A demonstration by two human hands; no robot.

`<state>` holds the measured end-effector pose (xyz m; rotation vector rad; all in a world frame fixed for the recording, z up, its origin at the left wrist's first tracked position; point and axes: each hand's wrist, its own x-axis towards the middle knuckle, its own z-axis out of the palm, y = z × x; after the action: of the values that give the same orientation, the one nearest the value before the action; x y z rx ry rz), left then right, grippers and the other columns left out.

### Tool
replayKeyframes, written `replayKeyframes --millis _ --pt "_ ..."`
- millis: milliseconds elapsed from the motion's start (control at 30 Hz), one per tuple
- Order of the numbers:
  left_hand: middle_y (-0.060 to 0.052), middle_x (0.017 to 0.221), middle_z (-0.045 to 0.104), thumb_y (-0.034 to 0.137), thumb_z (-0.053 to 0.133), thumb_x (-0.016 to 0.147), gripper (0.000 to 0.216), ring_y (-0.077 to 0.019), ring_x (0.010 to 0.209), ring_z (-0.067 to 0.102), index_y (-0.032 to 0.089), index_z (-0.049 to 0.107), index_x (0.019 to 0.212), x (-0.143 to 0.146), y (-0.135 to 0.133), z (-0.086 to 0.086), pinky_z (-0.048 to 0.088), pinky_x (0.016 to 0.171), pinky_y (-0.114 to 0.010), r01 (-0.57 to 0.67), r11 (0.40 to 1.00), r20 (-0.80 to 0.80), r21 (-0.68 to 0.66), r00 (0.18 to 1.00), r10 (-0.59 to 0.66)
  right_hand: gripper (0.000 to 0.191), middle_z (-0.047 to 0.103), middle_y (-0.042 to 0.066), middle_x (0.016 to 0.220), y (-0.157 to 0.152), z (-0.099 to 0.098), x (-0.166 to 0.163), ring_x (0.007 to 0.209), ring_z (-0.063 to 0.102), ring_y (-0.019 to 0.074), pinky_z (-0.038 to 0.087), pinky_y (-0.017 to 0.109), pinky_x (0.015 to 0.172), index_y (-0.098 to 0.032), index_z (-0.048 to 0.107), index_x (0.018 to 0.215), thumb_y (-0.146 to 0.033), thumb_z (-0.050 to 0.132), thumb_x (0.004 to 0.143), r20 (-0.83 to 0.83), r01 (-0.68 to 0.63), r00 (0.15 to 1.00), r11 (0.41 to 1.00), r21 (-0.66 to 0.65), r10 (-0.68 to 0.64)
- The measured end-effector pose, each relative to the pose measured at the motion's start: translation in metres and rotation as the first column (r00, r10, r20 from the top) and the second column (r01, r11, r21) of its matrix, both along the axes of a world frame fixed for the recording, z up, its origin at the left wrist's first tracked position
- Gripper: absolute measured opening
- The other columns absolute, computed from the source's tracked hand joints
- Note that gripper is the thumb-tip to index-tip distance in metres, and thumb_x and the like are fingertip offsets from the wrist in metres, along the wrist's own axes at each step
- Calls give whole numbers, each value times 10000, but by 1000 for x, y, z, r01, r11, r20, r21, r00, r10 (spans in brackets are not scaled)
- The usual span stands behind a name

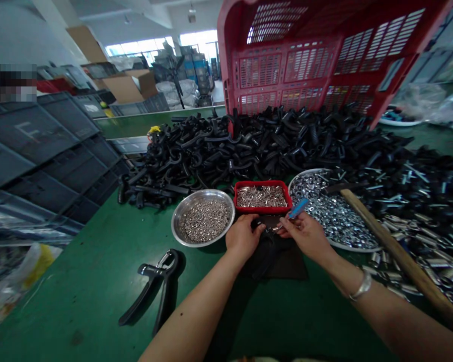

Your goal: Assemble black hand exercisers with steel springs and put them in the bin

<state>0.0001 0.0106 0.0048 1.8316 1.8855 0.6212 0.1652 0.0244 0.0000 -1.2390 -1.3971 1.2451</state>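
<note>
My left hand (245,239) is closed on the top end of a black hand grip strengthener (267,251), whose dark handles lie over a dark pad (292,266). Closed around a small blue tool (298,208), my right hand (305,234) is just beside it. A small coiled spring (275,229) shows between the two hands; my fingers partly hide how it sits. Another hand grip strengthener (162,281), with a spring between its arms, lies on the green table (94,301) to the left.
Small metal parts fill a steel bowl (176,227), a red tray (262,211) and a round plate (357,249). A wooden-handled hammer (385,246) rests across the plate and loose springs (434,261). Behind are piled black handles (211,151), a tipped red crate (305,60) and stacked grey crates (33,136).
</note>
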Motion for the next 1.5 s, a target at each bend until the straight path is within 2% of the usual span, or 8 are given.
replayKeyframes --millis 333,667,900,1033,1133,1233,1333,1500 --pt "-23 1118 584 385 538 795 354 -165 942 566 249 558 1121 0 0 3 432 808 -257 6 1000 -15 -22 1000 -6 255 625 52 795 -5 5 -3 699 649 191 555 352 657 -205 471 842 -447 518 779 228 -102 972 977 185 58" --pt "-24 1118 585 396 531 798 358 -164 929 572 262 551 1129 0 0 3 436 785 -253 3 1000 -33 -24 999 -4 207 609 40 792 -7 4 3 698 642 200 544 345 628 -240 429 863 -428 482 793 262 -139 960 979 146 97" --pt "-23 1123 582 400 509 812 349 -163 938 572 259 543 1129 0 -1 1 438 782 -251 13 1000 -68 1 998 -13 182 627 106 842 -10 19 -7 797 613 241 470 374 726 -178 519 876 -290 389 817 735 -412 675 858 308 60" --pt "-37 1130 576 378 503 820 347 -178 968 561 239 532 1137 6 0 -1 435 803 -265 19 998 -111 59 994 -12 187 636 59 791 4 31 -5 713 624 186 491 296 648 -201 506 854 -358 409 829 552 -331 823 903 274 134" --pt "-51 1130 568 383 520 808 365 -188 1000 539 221 531 1135 9 0 2 424 833 -277 53 991 -141 127 989 -35 254 644 69 848 21 45 -9 713 632 172 489 278 642 -193 466 950 -400 350 860 451 -148 892 927 345 -26" --pt "-44 1116 571 376 496 822 323 -172 985 541 230 546 1106 -2 -1 13 427 817 -257 44 984 -157 172 988 -17 276 639 90 934 48 56 -17 839 615 182 451 268 726 -169 493 980 -372 344 869 735 -177 653 905 387 -186" --pt "-44 1090 587 365 412 859 270 -183 947 564 264 579 1046 -32 1 29 439 772 -279 -61 989 -257 134 962 94 254 655 88 885 80 55 -19 848 605 203 430 268 708 -162 574 898 -356 426 827 914 -226 371 939 261 -165" --pt "-56 994 645 385 571 728 237 -253 896 595 296 650 933 -86 10 36 451 732 -355 -154 958 -461 -240 887 27 200 661 106 766 98 51 -29 767 611 240 428 299 626 -157 647 730 -335 556 721 965 -252 251 958 135 -70"
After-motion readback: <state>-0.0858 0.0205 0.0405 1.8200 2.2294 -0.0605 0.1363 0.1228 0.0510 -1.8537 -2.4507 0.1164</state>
